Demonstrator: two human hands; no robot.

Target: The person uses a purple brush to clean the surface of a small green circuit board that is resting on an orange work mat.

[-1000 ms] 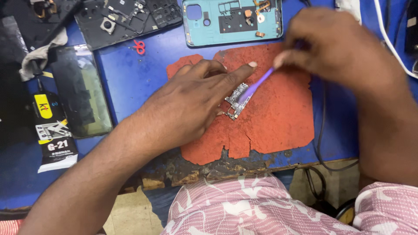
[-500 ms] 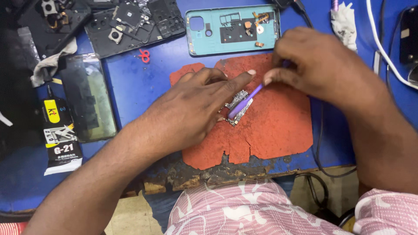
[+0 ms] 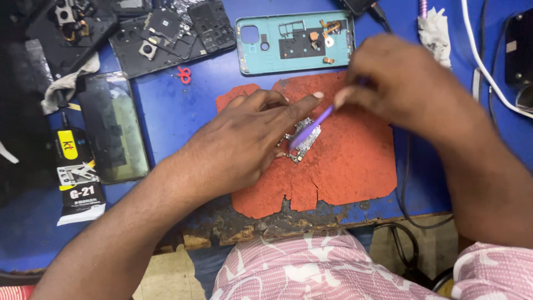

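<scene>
One blue desk (image 3: 183,111), frame-wide. One ragged orange-red work mat (image 3: 355,166), centre. Left hand (image 3: 239,147), fingers spread flat, pinning a small silver-grey circuit board (image 3: 302,141) on the mat. Right hand (image 3: 400,89), grip pinched on a thin purple tool (image 3: 311,126), tip touching board.

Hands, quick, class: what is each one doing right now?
Left hand: open, fingers pinning the small circuit board to the red mat.
Right hand: closed on a purple tool.
</scene>
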